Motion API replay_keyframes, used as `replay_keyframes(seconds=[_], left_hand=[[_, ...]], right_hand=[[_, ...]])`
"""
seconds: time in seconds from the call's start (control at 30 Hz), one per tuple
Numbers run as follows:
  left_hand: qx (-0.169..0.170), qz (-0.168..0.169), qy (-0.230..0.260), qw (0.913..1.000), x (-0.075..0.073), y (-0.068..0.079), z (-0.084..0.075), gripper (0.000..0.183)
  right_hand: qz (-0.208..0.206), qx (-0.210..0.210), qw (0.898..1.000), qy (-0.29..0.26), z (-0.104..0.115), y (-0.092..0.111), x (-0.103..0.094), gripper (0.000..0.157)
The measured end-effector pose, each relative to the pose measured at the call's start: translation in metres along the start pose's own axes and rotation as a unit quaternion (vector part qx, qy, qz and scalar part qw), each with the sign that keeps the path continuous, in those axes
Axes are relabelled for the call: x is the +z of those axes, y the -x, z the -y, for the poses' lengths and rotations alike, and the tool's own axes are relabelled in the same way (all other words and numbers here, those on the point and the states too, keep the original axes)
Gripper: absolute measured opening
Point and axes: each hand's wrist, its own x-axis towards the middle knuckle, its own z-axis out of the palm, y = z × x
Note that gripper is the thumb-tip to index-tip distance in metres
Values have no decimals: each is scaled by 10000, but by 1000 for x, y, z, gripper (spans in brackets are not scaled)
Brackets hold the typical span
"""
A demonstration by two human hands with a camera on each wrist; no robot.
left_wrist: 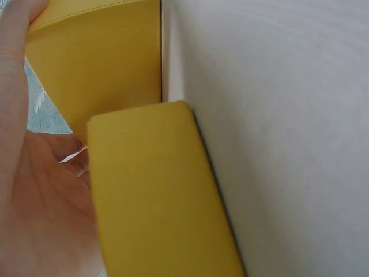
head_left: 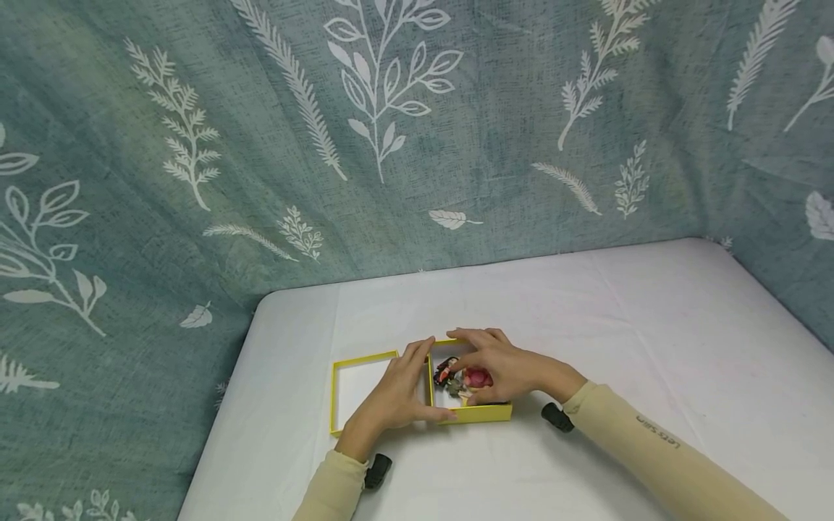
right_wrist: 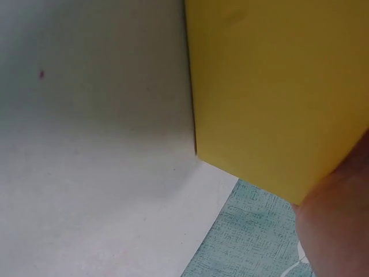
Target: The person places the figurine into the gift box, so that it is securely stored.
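Observation:
A shallow yellow box [head_left: 478, 414] with a white inside stands between my hands, several small colourful figurines [head_left: 446, 370] lying in it. My left hand [head_left: 399, 394] holds the box at its left side, thumb along the front wall and fingers toward the far left corner. In the left wrist view that hand [left_wrist: 46, 202] spans the yellow wall [left_wrist: 104, 69]. My right hand [head_left: 504, 365] reaches over the right wall, its index finger and thumb curled round a pink-and-red figurine [head_left: 478, 378]. The right wrist view shows only the box's outer wall [right_wrist: 271, 86] and part of the hand.
A yellow-rimmed lid [head_left: 334, 398], white inside, lies open side up just left of the box, partly behind the left hand. White cloth covers the table [head_left: 586, 318]. A green leaf-patterned curtain [head_left: 495, 145] hangs behind and at the sides.

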Motion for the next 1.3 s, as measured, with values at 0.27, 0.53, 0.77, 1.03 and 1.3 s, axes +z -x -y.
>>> replay_keyframes(seconds=[0.27,0.53,0.77,1.03,1.3], left_hand=[[41,227,100,9997,0,2,1,129],[35,119,417,9991,-15,9,1,139],[-456,-335,672,9961,-44,29,25,131],[-1236,-485,599,9893,-64,62,69,131],[-1688,-308,366,9845,-70,85,101,133]], right_hand=[[26,-18,9999,-142,2,-3,-3,46],[-16,-22,9997,-230,4,-9,-4,47],[33,25,9999,-131,5,-11,1,41],[61,-95,9999,-88,17,-17,-13,47],[207,15,9998,-63,40,-45,-20,55]])
